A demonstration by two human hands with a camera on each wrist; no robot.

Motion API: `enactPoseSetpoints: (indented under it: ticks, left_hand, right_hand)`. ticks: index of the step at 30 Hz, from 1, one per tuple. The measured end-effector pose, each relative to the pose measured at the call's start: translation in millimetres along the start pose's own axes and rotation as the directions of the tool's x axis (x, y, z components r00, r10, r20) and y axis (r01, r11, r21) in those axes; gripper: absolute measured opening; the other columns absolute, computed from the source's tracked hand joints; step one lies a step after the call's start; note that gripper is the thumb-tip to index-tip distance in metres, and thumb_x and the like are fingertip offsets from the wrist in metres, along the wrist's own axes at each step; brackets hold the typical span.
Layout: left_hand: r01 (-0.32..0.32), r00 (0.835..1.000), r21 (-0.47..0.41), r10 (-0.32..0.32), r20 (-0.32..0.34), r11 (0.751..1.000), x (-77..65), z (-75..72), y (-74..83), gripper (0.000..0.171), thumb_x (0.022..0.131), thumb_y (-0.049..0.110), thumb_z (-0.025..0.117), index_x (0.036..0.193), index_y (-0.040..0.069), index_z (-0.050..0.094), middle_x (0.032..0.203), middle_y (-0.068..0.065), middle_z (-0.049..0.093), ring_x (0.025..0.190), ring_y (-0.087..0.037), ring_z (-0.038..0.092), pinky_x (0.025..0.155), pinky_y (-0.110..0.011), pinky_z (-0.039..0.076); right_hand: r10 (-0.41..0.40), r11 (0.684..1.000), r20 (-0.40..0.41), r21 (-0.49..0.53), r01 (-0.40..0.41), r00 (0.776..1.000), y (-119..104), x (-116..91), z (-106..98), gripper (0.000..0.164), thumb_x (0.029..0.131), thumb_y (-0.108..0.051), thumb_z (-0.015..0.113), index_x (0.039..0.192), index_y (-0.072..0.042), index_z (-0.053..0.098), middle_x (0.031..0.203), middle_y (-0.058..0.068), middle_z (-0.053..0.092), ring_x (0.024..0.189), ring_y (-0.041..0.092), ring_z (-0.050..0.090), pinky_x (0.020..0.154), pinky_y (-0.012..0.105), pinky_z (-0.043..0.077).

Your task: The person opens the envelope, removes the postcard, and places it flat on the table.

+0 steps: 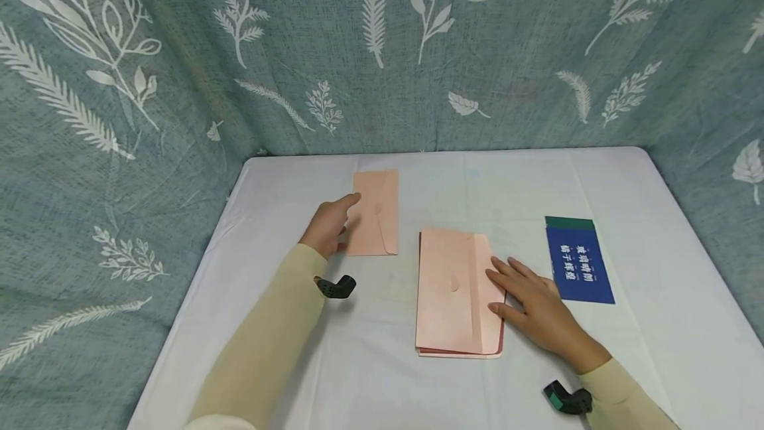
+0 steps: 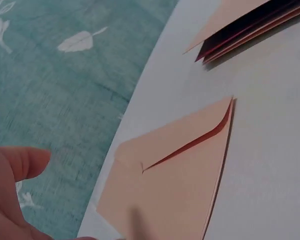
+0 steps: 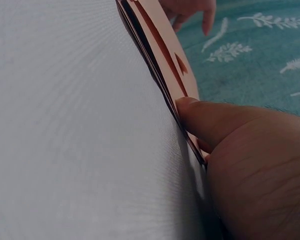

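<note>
In the head view, a single pink envelope (image 1: 375, 231) lies flap side up on the far left part of the table. My left hand (image 1: 327, 227) is at its left edge, the thumb stretched out over it. The left wrist view shows this thumb raised apart from the envelope (image 2: 175, 195), whose flap stands slightly lifted. My right hand (image 1: 540, 314) rests on the right side of a stack of pink envelopes (image 1: 447, 304), fingers spread over the top one. Seen from the right wrist, the thumb (image 3: 215, 117) touches the edge of the stack (image 3: 162, 45).
A dark blue envelope or card (image 1: 579, 284) with white characters and a green top strip lies right of the stack. All lie on a white-covered table (image 1: 358, 363). A teal curtain (image 1: 334, 38) with white leaf prints hangs behind and on both sides.
</note>
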State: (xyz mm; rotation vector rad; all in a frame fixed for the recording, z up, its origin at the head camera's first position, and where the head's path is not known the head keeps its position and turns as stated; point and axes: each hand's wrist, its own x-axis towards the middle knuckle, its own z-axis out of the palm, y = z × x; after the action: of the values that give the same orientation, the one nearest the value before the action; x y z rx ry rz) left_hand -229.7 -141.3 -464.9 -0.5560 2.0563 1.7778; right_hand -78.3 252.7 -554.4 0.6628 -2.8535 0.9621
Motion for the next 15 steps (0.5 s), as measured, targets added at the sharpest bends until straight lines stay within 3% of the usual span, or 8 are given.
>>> enactPoseSetpoints:
  ticks: [3, 6, 8, 11, 13, 15]
  left_hand:
    - [-0.029, 1.0, 0.059, 0.029, 0.0, 0.998, 3.1, 9.1, -1.1, 0.1, 0.104, 0.051, 0.067, 0.173, 0.002, 0.013, 0.177, -0.018, 0.015, 0.157, -0.038, 0.023, 0.115, -0.058, 0.036]
    - [-0.028, 0.997, 0.189, 0.042, -0.07, 0.981, 6.9, 19.1, -3.5, 0.104, 0.1, 0.044, 0.075, 0.171, -0.001, 0.015, 0.177, -0.021, 0.015, 0.159, -0.04, 0.018, 0.122, -0.057, 0.029]
    - [-0.019, 0.989, 0.31, 0.063, -0.131, 0.951, 9.4, 26.9, -6.3, 0.1, 0.095, 0.035, 0.079, 0.168, -0.001, 0.022, 0.17, -0.026, 0.023, 0.155, -0.045, 0.021, 0.121, -0.055, 0.031]
    - [-0.022, 0.969, 0.481, 0.136, -0.204, 0.877, 11.0, 38.6, -11.1, 0.084, 0.088, 0.023, 0.076, 0.157, -0.003, 0.035, 0.151, -0.031, 0.037, 0.138, -0.05, 0.032, 0.106, -0.06, 0.041]
    - [-0.037, 0.957, 0.539, 0.185, -0.224, 0.842, 10.8, 44.7, -13.9, 0.071, 0.087, 0.016, 0.073, 0.146, -0.005, 0.041, 0.139, -0.031, 0.04, 0.129, -0.049, 0.035, 0.098, -0.062, 0.043]
    - [-0.052, 0.948, 0.565, 0.219, -0.233, 0.824, 10.3, 48.8, -15.6, 0.061, 0.088, 0.013, 0.072, 0.139, -0.006, 0.044, 0.134, -0.031, 0.042, 0.125, -0.049, 0.036, 0.096, -0.064, 0.042]
  right_hand:
    - [0.004, 1.0, 0.003, 0.002, -0.004, 1.0, 1, 0, 0, 0.06, 0.102, -0.031, 0.079, 0.155, -0.008, 0.061, 0.168, 0.011, 0.045, 0.157, 0.043, 0.033, 0.108, 0.06, 0.027]
    - [0.005, 1.0, 0.004, 0.001, -0.005, 1.0, 1, 0, 1, 0.061, 0.102, -0.031, 0.078, 0.155, -0.008, 0.061, 0.168, 0.01, 0.045, 0.157, 0.043, 0.033, 0.109, 0.06, 0.027]
    - [0.003, 1.0, 0.003, -0.001, -0.003, 1.0, 1, 0, 1, 0.06, 0.102, -0.032, 0.079, 0.155, -0.008, 0.061, 0.168, 0.011, 0.046, 0.156, 0.043, 0.033, 0.108, 0.06, 0.028]
    - [0.0, 1.0, 0.001, -0.004, 0.0, 1.0, 1, 0, 0, 0.06, 0.102, -0.031, 0.079, 0.155, -0.008, 0.061, 0.168, 0.011, 0.046, 0.156, 0.043, 0.033, 0.108, 0.06, 0.028]
    - [0.0, 1.0, -0.002, -0.003, 0.0, 1.0, 1, 0, 0, 0.06, 0.102, -0.031, 0.079, 0.155, -0.008, 0.061, 0.168, 0.01, 0.046, 0.156, 0.042, 0.033, 0.108, 0.06, 0.028]
    - [-0.004, 1.0, -0.008, -0.003, 0.004, 1.0, 0, 0, 0, 0.06, 0.102, -0.031, 0.079, 0.155, -0.008, 0.061, 0.168, 0.011, 0.046, 0.156, 0.043, 0.033, 0.108, 0.06, 0.028]
